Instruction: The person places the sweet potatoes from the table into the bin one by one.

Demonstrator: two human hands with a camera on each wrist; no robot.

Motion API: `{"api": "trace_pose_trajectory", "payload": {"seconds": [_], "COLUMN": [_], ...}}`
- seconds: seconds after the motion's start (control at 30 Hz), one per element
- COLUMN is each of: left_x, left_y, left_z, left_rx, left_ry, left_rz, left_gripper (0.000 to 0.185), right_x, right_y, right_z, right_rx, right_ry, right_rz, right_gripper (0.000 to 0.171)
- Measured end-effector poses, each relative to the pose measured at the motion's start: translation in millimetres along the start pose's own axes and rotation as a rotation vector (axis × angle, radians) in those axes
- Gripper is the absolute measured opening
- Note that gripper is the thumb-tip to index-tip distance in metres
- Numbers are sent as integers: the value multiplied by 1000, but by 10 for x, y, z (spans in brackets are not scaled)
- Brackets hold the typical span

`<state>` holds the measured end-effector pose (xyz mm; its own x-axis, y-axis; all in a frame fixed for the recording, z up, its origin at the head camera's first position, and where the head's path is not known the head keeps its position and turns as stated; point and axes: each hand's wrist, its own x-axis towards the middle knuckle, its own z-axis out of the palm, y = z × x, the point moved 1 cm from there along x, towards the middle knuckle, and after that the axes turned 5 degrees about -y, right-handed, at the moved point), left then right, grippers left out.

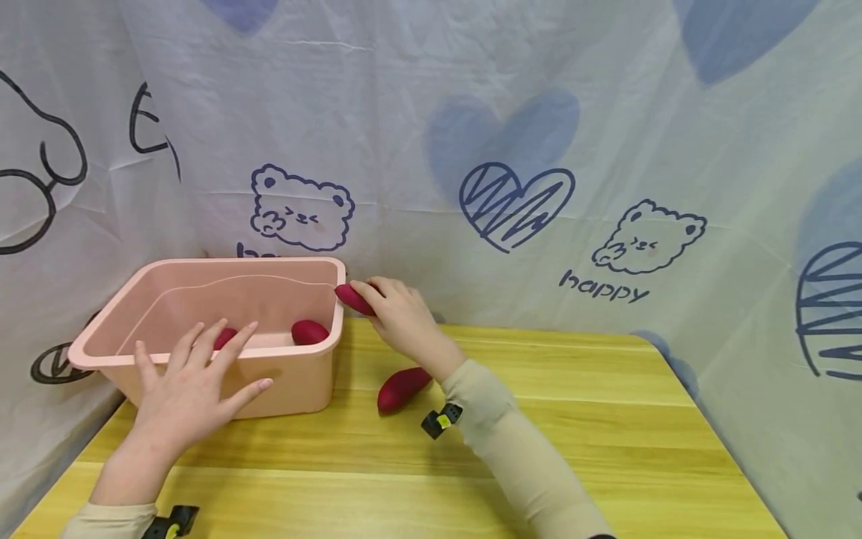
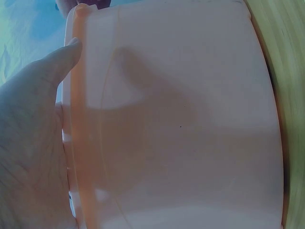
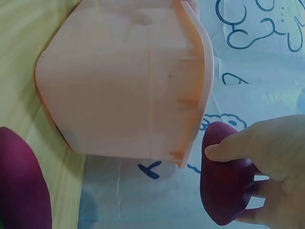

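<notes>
My right hand [image 1: 408,320] grips a smooth purplish-red sweet potato [image 1: 353,299] beside the right rim of a pink plastic bin [image 1: 289,385]. In the right wrist view, the thumb lies across this sweet potato [image 3: 224,183], with fingers behind it. My left hand [image 1: 185,393] has its fingers spread over the bin's front rim, and the thumb [image 2: 64,59] lies along that rim in the left wrist view. Inside the bin are a sweet potato [image 1: 310,332] at the right and another [image 1: 225,338], partly hidden behind the left fingers.
Another sweet potato [image 1: 401,390] lies on the wooden table [image 1: 377,479] right of the bin, its far end behind my right wrist. A pale cloth [image 1: 404,150] printed with bears and hearts hangs behind the table. Each wrist bears a small black camera mount [image 1: 441,421].
</notes>
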<state>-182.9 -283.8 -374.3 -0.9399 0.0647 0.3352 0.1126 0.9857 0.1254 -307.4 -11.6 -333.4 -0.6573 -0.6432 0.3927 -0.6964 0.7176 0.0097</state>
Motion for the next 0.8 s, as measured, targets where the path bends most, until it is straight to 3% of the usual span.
{"api": "trace_pose_trajectory", "payload": {"seconds": [0.27,0.8], "left_x": [4,8], "left_y": [-2,0], "left_z": [-1,3], "left_rx": [5,8], "left_ry": [3,-7], "left_rz": [4,6], "left_gripper": [83,83], "right_x": [130,356], "right_y": [-155,-421], "right_z": [-8,48], "right_rx": [-17,-111], "right_ry": [64,-29], "right_rz": [-53,-46], "right_gripper": [44,50]}}
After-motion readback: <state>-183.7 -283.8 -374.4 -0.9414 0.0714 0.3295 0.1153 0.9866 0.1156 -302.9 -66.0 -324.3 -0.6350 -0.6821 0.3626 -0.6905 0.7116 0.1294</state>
